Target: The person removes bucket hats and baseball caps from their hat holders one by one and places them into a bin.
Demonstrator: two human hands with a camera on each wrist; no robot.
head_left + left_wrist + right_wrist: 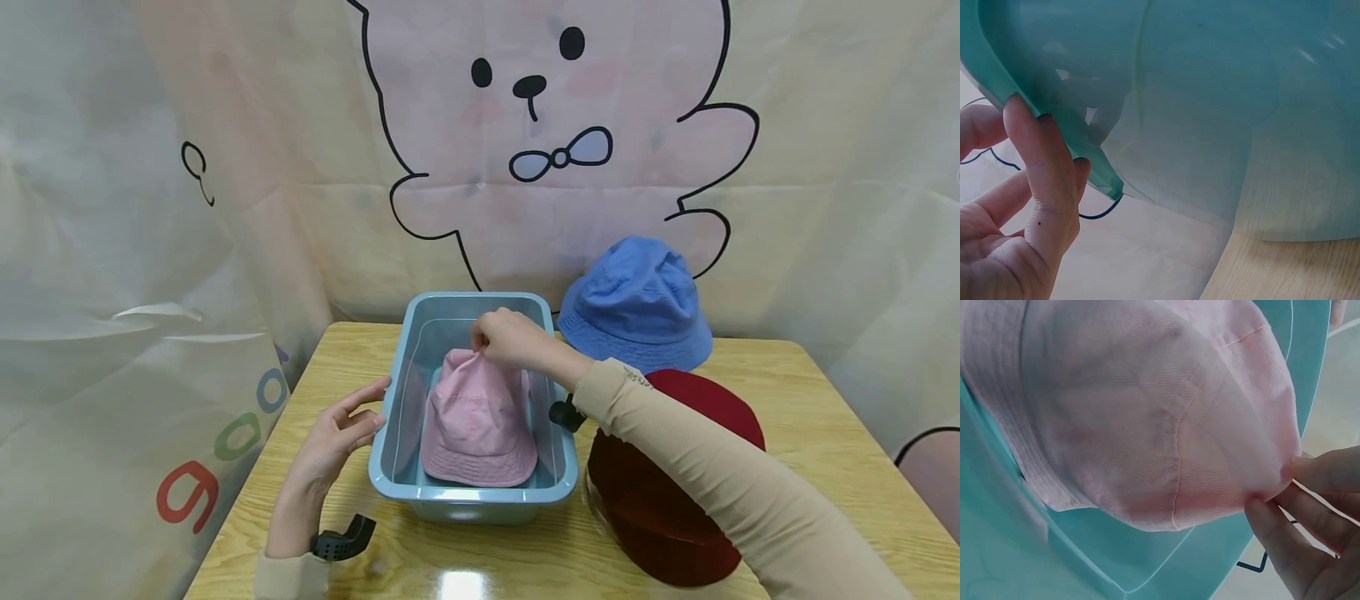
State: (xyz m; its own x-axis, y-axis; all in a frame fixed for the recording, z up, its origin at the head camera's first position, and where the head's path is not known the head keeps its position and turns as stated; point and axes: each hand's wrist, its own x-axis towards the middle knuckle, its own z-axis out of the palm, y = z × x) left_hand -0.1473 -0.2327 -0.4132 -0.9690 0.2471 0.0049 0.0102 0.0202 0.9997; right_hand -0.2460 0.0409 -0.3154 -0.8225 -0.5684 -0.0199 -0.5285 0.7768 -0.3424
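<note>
A pink bucket hat lies inside a light blue plastic basin, its brim toward the near end. My right hand pinches the top of the hat's crown; in the right wrist view the thumb and fingers of that hand gather the pink cloth. At the basin's left side, my left hand holds the rim with its fingertips. The left wrist view has those fingers against the underside of the rim, the thumb partly hidden.
A blue bucket hat sits behind the right forearm at the table's back. Beneath that forearm, a dark red hat is partly covered. All stand on a wooden table before a printed cloth backdrop.
</note>
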